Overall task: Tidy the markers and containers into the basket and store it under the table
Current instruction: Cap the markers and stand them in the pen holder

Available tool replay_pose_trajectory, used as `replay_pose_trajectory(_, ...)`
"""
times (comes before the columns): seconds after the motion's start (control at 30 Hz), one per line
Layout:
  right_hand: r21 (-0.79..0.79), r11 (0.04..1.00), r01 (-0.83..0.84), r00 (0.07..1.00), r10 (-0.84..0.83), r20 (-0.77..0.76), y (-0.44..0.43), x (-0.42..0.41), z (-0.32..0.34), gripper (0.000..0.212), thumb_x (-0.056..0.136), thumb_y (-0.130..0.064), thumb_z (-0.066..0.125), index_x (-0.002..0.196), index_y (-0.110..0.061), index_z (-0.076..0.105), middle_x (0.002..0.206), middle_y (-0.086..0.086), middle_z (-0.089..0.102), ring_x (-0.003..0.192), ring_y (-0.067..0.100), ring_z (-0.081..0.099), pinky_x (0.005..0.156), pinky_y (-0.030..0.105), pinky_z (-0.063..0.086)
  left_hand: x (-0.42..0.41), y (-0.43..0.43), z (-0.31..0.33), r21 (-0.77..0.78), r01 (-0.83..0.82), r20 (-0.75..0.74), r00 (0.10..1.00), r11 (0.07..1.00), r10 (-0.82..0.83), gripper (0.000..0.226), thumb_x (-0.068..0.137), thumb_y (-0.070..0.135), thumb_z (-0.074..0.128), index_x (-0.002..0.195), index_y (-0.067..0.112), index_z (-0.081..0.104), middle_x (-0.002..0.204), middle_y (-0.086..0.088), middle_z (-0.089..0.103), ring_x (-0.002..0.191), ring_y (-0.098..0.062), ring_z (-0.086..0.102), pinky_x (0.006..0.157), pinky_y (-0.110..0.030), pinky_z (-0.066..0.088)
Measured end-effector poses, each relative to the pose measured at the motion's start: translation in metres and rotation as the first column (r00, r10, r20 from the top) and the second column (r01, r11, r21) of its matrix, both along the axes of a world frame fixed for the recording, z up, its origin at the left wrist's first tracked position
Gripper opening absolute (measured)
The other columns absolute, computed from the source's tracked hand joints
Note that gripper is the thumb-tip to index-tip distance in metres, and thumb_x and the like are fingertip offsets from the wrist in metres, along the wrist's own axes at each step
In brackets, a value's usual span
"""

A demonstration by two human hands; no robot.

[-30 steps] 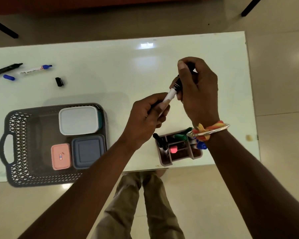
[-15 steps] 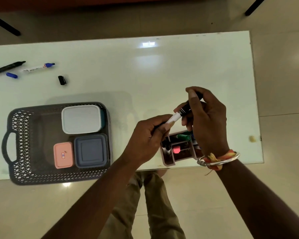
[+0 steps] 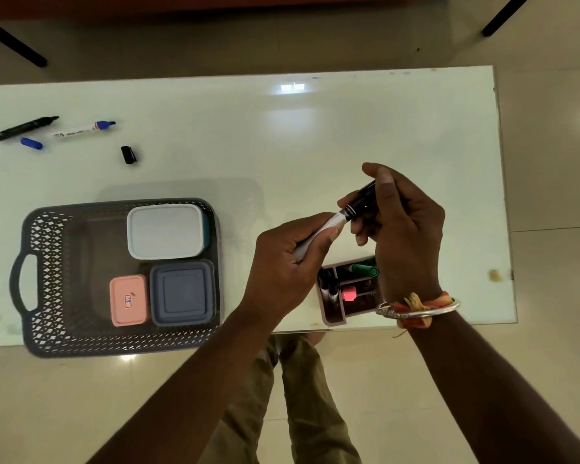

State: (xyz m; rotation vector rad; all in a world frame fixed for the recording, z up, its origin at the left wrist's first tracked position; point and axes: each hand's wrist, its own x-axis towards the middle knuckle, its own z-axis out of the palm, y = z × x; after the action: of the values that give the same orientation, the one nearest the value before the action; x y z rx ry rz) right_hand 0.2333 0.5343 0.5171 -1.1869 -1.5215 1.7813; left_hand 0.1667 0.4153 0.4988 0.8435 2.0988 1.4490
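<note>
Glossy tile floor (image 3: 549,145) surrounds my pale worktop (image 3: 282,145), which carries everything I have to put away. Biggest on it is the grey lattice basket (image 3: 47,296) at the near left edge, overhanging that edge a little. Inside sit three lidded containers: a white one (image 3: 164,231) at the back, a grey square one (image 3: 182,293) in front of it, and a small pink one (image 3: 128,300) just beside the grey. The left part of the basket floor is bare.

My left hand (image 3: 288,266) is closed around the white barrel of a marker (image 3: 322,231), and my right hand (image 3: 402,226) pinches its black cap (image 3: 360,200), which looks seated or nearly so. I judge I am capping this marker; next it wants a firm push to click shut, then a drop into the pink organiser (image 3: 332,314) directly below my hands at the near edge. That organiser holds a green marker (image 3: 365,270), a pink-capped one (image 3: 348,293) and a dark one in the left slot.

Far left, well apart from all this, lie a black marker (image 3: 24,127), a blue-tipped marker (image 3: 81,128), a loose blue cap (image 3: 31,143) and a loose black cap (image 3: 128,154). Those need capping and collecting before the organiser goes into the basket, and the basket goes under the worktop.
</note>
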Motion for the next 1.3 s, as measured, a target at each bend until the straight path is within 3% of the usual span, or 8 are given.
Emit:
replay_pose_trajectory(0.17,0.011,0.997,-0.073,0.997,0.073,0.017,-0.004,0.000,0.003,0.029,0.106,-0.017,0.041,0.115,-0.002,0.063,0.076,0.016,0.071,0.051,0.026,0.054,0.045,0.030,0.044,0.000,-0.005,0.002,0.047,-0.040,0.070,0.997,0.998,0.037,0.020,0.094,0.019,0.059,0.111,0.029,0.064,0.067,0.021,0.058,0.059,0.001,0.052,0.056,-0.006,0.036)
replay_pose_trajectory(0.33,0.007,0.991,-0.130,0.991,0.130,0.028,-0.001,-0.007,0.005,0.029,0.106,-0.017,0.041,0.122,-0.004,0.061,0.081,0.015,0.072,0.055,0.023,0.059,0.048,0.028,0.048,0.000,-0.005,-0.007,0.037,-0.108,0.191,0.977,0.993,0.100,0.016,0.096,0.023,0.059,0.100,0.018,0.073,0.061,0.021,0.055,0.056,-0.005,0.049,0.056,-0.017,0.038)
replay_pose_trajectory(0.6,-0.107,0.994,0.005,1.000,-0.008,-0.029,0.009,-0.013,0.009,0.024,0.100,-0.020,0.055,0.115,-0.001,0.059,0.086,0.017,0.074,0.057,0.027,0.057,0.054,0.032,0.048,-0.013,0.003,-0.003,0.063,-0.087,0.146,0.986,0.994,0.077,0.014,0.096,0.019,0.059,0.100,0.025,0.071,0.060,0.019,0.051,0.055,-0.003,0.044,0.054,-0.014,0.035)
replay_pose_trajectory(0.8,-0.060,0.998,0.004,1.000,-0.004,0.001,0.001,-0.015,0.010,0.024,0.095,-0.013,0.062,0.118,-0.007,0.067,0.092,0.013,0.075,0.068,0.024,0.066,0.060,0.030,0.055,-0.011,0.003,0.000,0.082,-0.124,0.154,0.982,0.989,0.110,0.014,0.094,0.028,0.057,0.100,0.036,0.067,0.061,0.024,0.054,0.056,-0.002,0.046,0.054,-0.013,0.035)
replay_pose_trajectory(0.9,-0.113,0.990,0.085,0.995,-0.090,-0.040,0.002,-0.015,0.012,0.028,0.094,-0.010,0.064,0.121,-0.008,0.065,0.097,0.015,0.075,0.087,0.023,0.073,0.072,0.033,0.059,-0.011,0.004,-0.001,0.097,-0.143,0.152,0.980,0.985,0.127,0.016,0.094,0.022,0.059,0.105,0.022,0.070,0.065,0.029,0.058,0.059,0.002,0.049,0.057,-0.011,0.037)
replay_pose_trajectory(1.0,-0.251,0.945,0.210,0.966,-0.239,-0.094,0.008,-0.015,0.014,0.028,0.091,-0.008,0.067,0.118,-0.003,0.063,0.096,0.018,0.075,0.091,0.026,0.074,0.080,0.037,0.059,-0.013,0.002,-0.002,0.096,-0.136,0.146,0.982,0.986,0.121,0.018,0.094,0.011,0.061,0.107,0.007,0.073,0.068,0.020,0.059,0.063,0.009,0.053,0.063,-0.007,0.038)
replay_pose_trajectory(1.13,-0.320,0.933,0.167,0.974,-0.207,-0.094,0.007,-0.015,0.015,0.028,0.091,-0.010,0.067,0.118,-0.002,0.062,0.095,0.018,0.075,0.089,0.028,0.074,0.077,0.034,0.058,-0.014,0.001,-0.004,0.096,-0.099,0.106,0.990,0.991,0.089,0.020,0.093,0.014,0.061,0.112,0.019,0.067,0.071,0.034,0.060,0.064,0.008,0.055,0.062,-0.006,0.037)
replay_pose_trajectory(1.3,-0.354,0.920,0.166,0.978,-0.199,-0.058,0.005,-0.016,0.015,0.025,0.092,-0.013,0.066,0.114,-0.003,0.067,0.093,0.017,0.075,0.091,0.028,0.074,0.075,0.031,0.058,-0.017,0.003,-0.003,0.090,-0.096,0.119,0.989,0.991,0.085,0.022,0.093,0.015,0.063,0.114,0.022,0.067,0.085,0.032,0.067,0.076,0.005,0.064,0.065,-0.009,0.045)
